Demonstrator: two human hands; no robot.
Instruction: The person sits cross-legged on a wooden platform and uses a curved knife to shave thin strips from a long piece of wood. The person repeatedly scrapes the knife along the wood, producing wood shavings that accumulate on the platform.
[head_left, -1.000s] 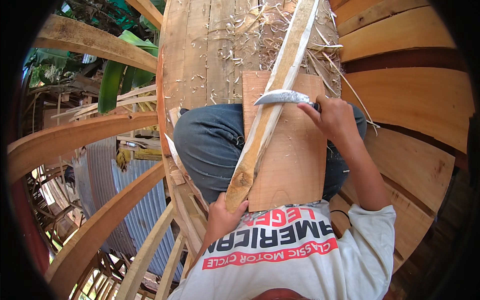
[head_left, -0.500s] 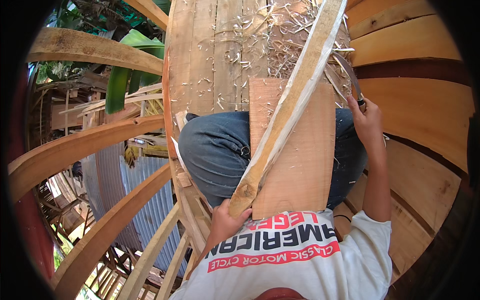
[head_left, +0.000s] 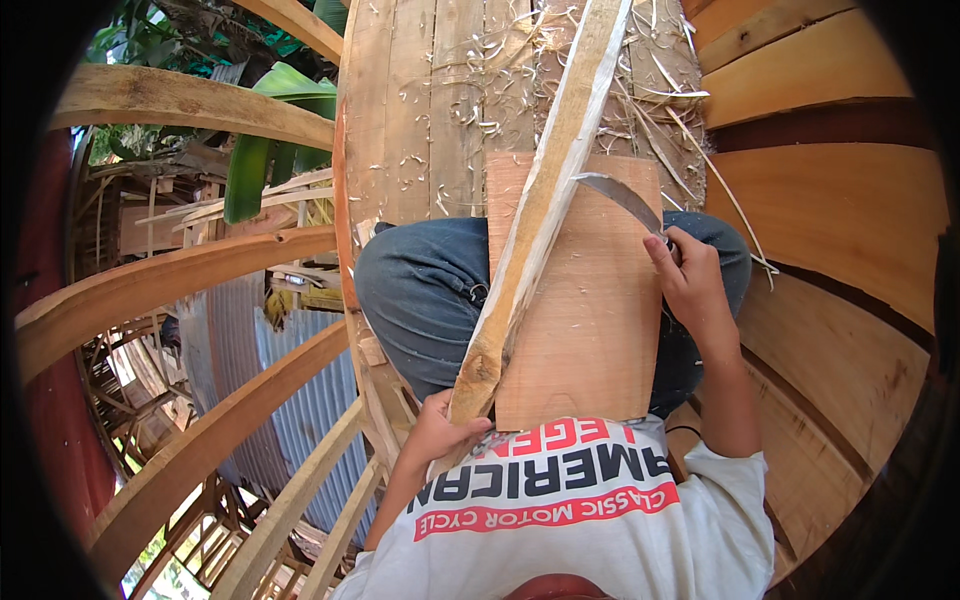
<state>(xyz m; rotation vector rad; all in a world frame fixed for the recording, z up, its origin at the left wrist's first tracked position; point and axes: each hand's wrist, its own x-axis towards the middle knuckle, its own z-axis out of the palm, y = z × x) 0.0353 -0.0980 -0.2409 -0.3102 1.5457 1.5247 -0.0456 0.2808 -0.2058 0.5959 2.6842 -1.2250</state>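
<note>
A long wooden pole (head_left: pixel 538 225), pale along its shaved edge, slants from my waist up and away to the right. My left hand (head_left: pixel 438 432) is closed round its near end. In my right hand (head_left: pixel 693 285) is the handle of a sickle-like knife with a curved steel blade (head_left: pixel 622 196). The blade's tip is at the pole's right edge; whether it touches I cannot tell. Beneath the pole, a flat reddish board (head_left: pixel 590 330) lies across my lap.
Curled shavings (head_left: pixel 480 95) litter the plank floor (head_left: pixel 400 120) ahead. Long thin strips (head_left: pixel 715 165) lie at the right, beside the curved plank wall (head_left: pixel 830 220). Curved wooden ribs (head_left: pixel 190 270) rise at the left, with corrugated metal sheets (head_left: pixel 285 385) beyond.
My right hand has brought the knife leftward, from beyond my right knee to the pole's edge. The pole's far end has swung left, and a long strip now lies at the right.
</note>
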